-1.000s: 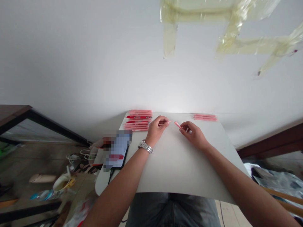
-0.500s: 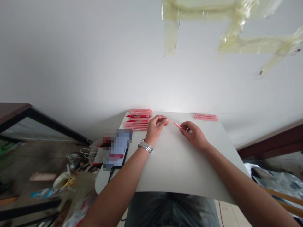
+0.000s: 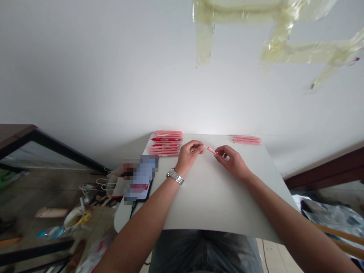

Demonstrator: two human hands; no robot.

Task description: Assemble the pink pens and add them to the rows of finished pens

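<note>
Over the middle of the white table (image 3: 210, 201), both hands work on one slim pink pen. The thumb and fingertips of my right hand (image 3: 231, 161) pinch the pen barrel (image 3: 211, 150), which slants up toward the left. My left hand (image 3: 190, 153), with a metal watch on its wrist, is closed on a thin pen refill (image 3: 205, 147) at the barrel's left end. Most of the refill is hidden by fingers and barrel. Left of that hand lies a row of pink and red pens (image 3: 167, 143). A smaller bundle of pink pens (image 3: 247, 140) lies at the table's back right.
A phone (image 3: 142, 178) with a cable rests on the table's left edge. The white wall (image 3: 127, 76) stands right behind the table and carries yellowish tape. On the floor at left are a cup (image 3: 73, 218), a bottle (image 3: 54, 232) and cords.
My left hand has moved slightly right toward the barrel. The gap between refill and barrel has closed, and less of the refill shows. The right hand is almost still.
</note>
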